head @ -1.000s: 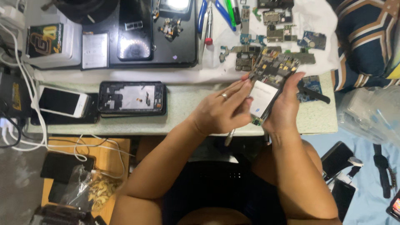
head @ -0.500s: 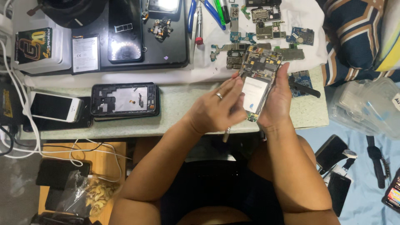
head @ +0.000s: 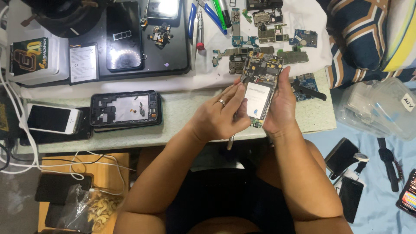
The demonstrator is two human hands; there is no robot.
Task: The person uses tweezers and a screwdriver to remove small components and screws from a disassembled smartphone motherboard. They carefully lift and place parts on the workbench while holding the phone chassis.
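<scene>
Opened phone (head: pixel 261 91), circuit board and battery exposed, held above the counter (head: pixel 182 117): right hand (head: pixel 281 104) clamps its edge, left hand (head: pixel 216 119) fingertips pinch the other side. Probably light, rigid, fragile; best gripped by the frame edges, not components

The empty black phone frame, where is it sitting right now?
In the head view the empty black phone frame lies flat on the pale tabletop, left of the left hand, with a white phone just to its left.
</scene>
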